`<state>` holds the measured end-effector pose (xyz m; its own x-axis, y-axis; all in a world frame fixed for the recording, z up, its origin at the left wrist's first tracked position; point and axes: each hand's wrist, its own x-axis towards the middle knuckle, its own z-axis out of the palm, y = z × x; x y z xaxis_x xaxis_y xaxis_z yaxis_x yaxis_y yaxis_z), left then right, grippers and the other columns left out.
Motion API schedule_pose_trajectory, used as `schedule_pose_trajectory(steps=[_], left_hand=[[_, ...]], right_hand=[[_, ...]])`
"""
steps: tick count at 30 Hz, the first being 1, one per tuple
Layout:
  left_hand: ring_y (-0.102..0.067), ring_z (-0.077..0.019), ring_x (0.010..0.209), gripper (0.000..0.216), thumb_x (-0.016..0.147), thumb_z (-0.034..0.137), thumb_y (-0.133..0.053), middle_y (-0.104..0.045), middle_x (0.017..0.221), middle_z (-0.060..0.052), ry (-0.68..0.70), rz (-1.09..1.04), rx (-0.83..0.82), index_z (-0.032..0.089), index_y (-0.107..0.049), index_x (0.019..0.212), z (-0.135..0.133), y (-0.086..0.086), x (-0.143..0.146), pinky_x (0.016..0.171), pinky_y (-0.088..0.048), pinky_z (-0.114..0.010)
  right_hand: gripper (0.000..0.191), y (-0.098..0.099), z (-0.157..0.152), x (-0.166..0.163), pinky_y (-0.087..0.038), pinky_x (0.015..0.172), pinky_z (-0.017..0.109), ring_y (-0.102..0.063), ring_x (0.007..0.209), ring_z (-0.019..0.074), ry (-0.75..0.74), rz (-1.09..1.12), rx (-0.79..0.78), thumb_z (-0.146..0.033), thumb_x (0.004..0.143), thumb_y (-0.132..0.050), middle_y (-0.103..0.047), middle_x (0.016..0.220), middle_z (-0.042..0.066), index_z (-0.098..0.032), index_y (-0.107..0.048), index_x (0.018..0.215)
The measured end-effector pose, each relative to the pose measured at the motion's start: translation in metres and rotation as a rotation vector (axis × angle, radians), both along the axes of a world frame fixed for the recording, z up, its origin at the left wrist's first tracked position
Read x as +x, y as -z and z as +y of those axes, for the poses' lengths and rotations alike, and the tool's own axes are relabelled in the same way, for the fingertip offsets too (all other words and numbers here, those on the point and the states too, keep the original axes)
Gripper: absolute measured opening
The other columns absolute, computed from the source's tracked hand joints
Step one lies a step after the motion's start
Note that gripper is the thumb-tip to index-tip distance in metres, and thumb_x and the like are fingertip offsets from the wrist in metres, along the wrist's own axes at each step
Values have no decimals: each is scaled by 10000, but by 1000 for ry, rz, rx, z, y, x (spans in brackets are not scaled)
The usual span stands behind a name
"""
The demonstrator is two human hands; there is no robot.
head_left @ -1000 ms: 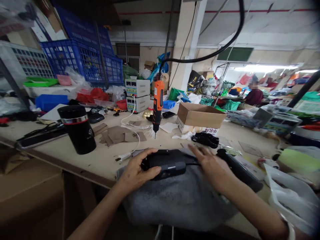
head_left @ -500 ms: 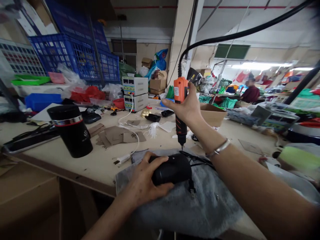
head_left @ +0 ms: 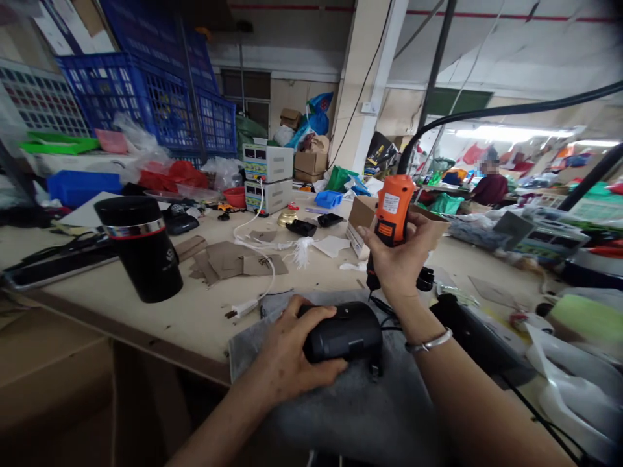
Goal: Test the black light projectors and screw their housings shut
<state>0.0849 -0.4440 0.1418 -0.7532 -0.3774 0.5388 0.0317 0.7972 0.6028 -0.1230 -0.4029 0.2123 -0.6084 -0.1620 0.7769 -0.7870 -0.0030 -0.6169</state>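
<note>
My left hand (head_left: 287, 353) is wrapped round the left end of a black device (head_left: 345, 332) that lies on a grey cloth (head_left: 360, 402) at the near edge of the workbench. My right hand (head_left: 396, 259) grips an orange electric screwdriver (head_left: 389, 211), held upright just behind and above the device's right end. A thick black cable (head_left: 511, 110) runs from the screwdriver's top up and to the right. The screwdriver's tip is hidden behind my hand. A metal bangle (head_left: 428, 342) sits on my right wrist.
A black tumbler (head_left: 139, 246) stands at the left. Cardboard scraps (head_left: 228, 259), a white cable (head_left: 253, 246) and a cardboard box (head_left: 365, 214) lie behind. Blue crates (head_left: 146, 110) and two power supplies (head_left: 265, 175) line the back. Another black device (head_left: 477, 334) lies at right. A person (head_left: 489, 181) sits far back.
My right hand left the cloth, took the hanging orange screwdriver and brought it right and down behind the device. My left hand kept its hold and turned the device slightly.
</note>
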Motion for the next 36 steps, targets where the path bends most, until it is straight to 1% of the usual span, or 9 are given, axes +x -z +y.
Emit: schedule_pose_trajectory(steps=[2,4,5,7,10,14,20,30,36], left_hand=[[-560,-245,961,571,633,248,-717,-473,1053,-58,-1,4,-5,264,-501,1161,1,0,0,799,-507,-392],[-558,-250,970,568,632,241,-713,-475,1051,-59,0,10,-10,265,-502,1159,2,-1,1,801,-506,-393],[-557,-251,972,565,631,236,-711,-474,1049,-59,1,20,-11,262,-503,1156,2,-1,1,800,-507,-393],[-559,-247,968,554,633,225,-707,-471,1042,-58,3,33,-11,259,-507,1147,2,-1,1,796,-509,-390],[-560,-241,958,549,633,221,-709,-465,1043,-59,13,43,-16,254,-509,1143,2,0,1,785,-511,-387],[-558,-237,963,551,638,217,-710,-453,1060,-69,18,67,-17,228,-513,1153,3,3,1,787,-507,-379],[-551,-237,977,562,635,210,-711,-451,1066,-63,32,42,1,241,-506,1158,2,3,2,800,-502,-380],[-545,-224,958,552,635,187,-708,-455,1044,-58,49,71,9,228,-517,1151,0,3,1,790,-496,-363],[-541,-218,959,549,636,179,-709,-450,1047,-58,57,82,7,222,-520,1150,2,1,2,791,-492,-354]], right_hand=[[521,-6,8,0,-477,836,436,-620,940,295,50,31,104,-455,736,-645,-613,1025,121,-190,-441,1136],[391,-18,13,2,-472,834,461,-620,916,301,11,42,207,-422,756,-616,-627,965,101,-203,-500,1059],[335,-26,15,4,-489,798,447,-628,862,281,-53,15,198,-402,759,-609,-627,905,79,-213,-503,1015],[228,-43,18,15,-523,663,372,-626,687,208,-266,-113,63,-371,778,-575,-592,752,13,-241,-465,928],[185,-67,24,42,-480,463,261,-550,453,121,-606,-259,-117,-391,812,-558,-510,584,-66,-258,-432,838],[236,-79,26,71,-442,403,219,-522,390,88,-812,-241,-95,-454,823,-575,-510,545,-81,-255,-449,805],[227,-75,17,71,-472,418,240,-554,416,105,-830,-295,-21,-481,842,-515,-535,556,-68,-262,-457,826],[265,-76,16,68,-459,399,244,-553,410,123,-884,-266,-93,-492,812,-562,-539,525,-52,-242,-475,791],[253,-76,15,64,-448,390,252,-550,407,128,-863,-255,-73,-494,812,-572,-528,528,-54,-262,-478,773]])
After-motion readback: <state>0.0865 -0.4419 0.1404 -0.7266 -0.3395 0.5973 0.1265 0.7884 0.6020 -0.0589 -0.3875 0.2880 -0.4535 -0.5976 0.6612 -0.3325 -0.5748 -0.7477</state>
